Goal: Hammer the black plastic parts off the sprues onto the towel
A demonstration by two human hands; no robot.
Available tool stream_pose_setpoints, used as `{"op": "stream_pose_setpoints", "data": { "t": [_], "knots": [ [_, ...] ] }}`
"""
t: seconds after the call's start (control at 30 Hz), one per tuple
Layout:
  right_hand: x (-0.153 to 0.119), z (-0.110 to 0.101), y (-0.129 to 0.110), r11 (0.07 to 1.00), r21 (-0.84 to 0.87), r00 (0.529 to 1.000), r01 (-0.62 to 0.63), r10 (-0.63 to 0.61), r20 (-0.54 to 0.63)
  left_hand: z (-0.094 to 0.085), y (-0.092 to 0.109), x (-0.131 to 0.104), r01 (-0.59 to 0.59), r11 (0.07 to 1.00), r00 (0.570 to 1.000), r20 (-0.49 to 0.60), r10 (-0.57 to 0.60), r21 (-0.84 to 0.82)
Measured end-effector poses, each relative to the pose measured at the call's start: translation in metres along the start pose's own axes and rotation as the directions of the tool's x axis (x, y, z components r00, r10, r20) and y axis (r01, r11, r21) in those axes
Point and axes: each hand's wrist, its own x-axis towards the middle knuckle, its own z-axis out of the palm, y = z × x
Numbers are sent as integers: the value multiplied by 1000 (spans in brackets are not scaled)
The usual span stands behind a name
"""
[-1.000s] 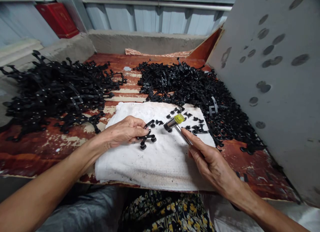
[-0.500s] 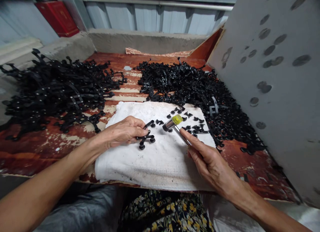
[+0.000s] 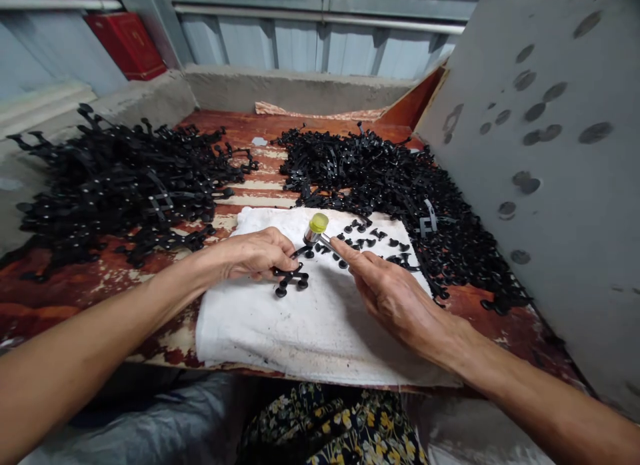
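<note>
My left hand (image 3: 263,253) is closed on a black jointed plastic piece (image 3: 290,275) with several arms ending in round pads. It holds the piece low over a folded white cloth (image 3: 260,338); part of the piece is hidden by the fingers. In my right hand (image 3: 385,288) is a small mallet (image 3: 316,230) with a yellow face, a metal collar and a metal handle, gripped with the index finger along the handle. The mallet head is tilted over the upper arm of the piece; whether they touch I cannot tell. Several small black pegs (image 3: 379,234) lie loose on the cloth nearby.
To the left is a heap of black jointed pieces (image 3: 115,185). A heap of black parts (image 3: 350,165) spreads from the back down the right side, along a spotted grey panel (image 3: 555,185). Beneath lies a worn red-brown tabletop (image 3: 120,285). A red box (image 3: 125,45) stands at back left.
My right hand has moved left with the mallet, bringing its head from beside the black piece to above its upper arm. My left hand keeps its hold. The view has shifted slightly.
</note>
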Motion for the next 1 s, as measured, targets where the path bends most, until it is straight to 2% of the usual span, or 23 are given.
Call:
{"op": "stream_pose_setpoints", "data": {
  "t": [0.13, 0.27, 0.3, 0.43, 0.47, 0.57, 0.6, 0.63, 0.73, 0.77, 0.8, 0.9, 0.93, 1.0],
  "knots": [
    [-3, -2, -2, 998, 68, 992, -3, 12, -122, -4, 2, 1, -4, 999, 1000, 28, 3, 38],
    [-5, -4, -3, 1000, -3, 1000, -25, 25, 9, -9, 1, 4, -15, 999, 997, 76, 12, 43],
    [-5, -6, -4, 1000, 7, 1000, -23, 23, -1, -10, 0, 5, -19, 999, 996, 83, 15, 42],
    [-5, -10, -9, 995, 94, 979, -13, 32, -200, -12, -1, 6, -42, 998, 994, 102, 37, 54],
    [-5, -10, -9, 997, 72, 983, -22, 35, -182, -12, -1, 6, -46, 997, 994, 106, 40, 55],
    [-4, -6, -3, 999, -43, 999, -34, 34, 18, -14, -3, 6, -45, 998, 992, 122, 39, 46],
    [-4, -5, -2, 999, -40, 999, -31, 32, 38, -14, -4, 7, -44, 998, 991, 130, 39, 40],
    [-4, -4, -1, 1000, -9, 999, -28, 28, 15, -15, -5, 7, -44, 998, 989, 139, 38, 34],
    [-5, -2, -4, 994, 109, 978, -4, 26, -207, -16, -7, 9, -50, 998, 988, 150, 46, 23],
    [-6, -1, -5, 994, 108, 974, 4, 20, -227, -16, -7, 10, -49, 999, 988, 149, 45, 20],
    [-6, -1, -6, 997, 76, 980, 4, 12, -198, -15, -6, 10, -44, 999, 988, 147, 41, 17],
    [-4, -2, -8, 999, -38, 1000, 1, 0, 16, -15, -5, 11, -27, 1000, 990, 142, 25, 14],
    [-3, -4, -9, 1000, -31, 999, 6, -5, 35, -15, -5, 11, -27, 999, 990, 139, 25, 19],
    [-3, -7, -11, 999, 49, 997, 19, -15, -77, -15, -4, 11, -41, 999, 989, 141, 36, 34]
  ]
}}
